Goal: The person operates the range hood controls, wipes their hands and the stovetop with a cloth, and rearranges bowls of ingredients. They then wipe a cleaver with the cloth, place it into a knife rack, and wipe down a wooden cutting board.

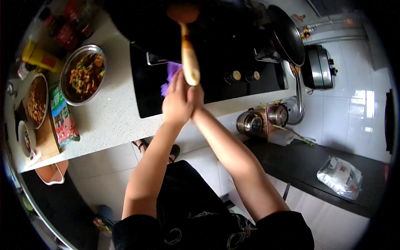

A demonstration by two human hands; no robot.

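Observation:
Both my hands meet over the front edge of the black stove [154, 100]. My left hand [177, 102] lies against a crumpled purple cloth [171, 77], its fingers pointing forward. Pressed beside it is my right hand [196, 96], mostly hidden behind the left one and the wooden handle. A wooden-handled utensil [190, 62] extends from the dark pan area down over my fingertips; whether either hand grips it is unclear. Its reddish-brown head lies at the top of the view. Exactly what my fingers close on is hard to make out.
To the left are a steel bowl of cooked food [85, 75], a green packet [63, 114], a bowl of nuts [37, 100] and bottles [62, 33]. On the right are a pan [289, 37], a cooker [318, 66], steel pots [250, 122] and a silver bag [339, 177].

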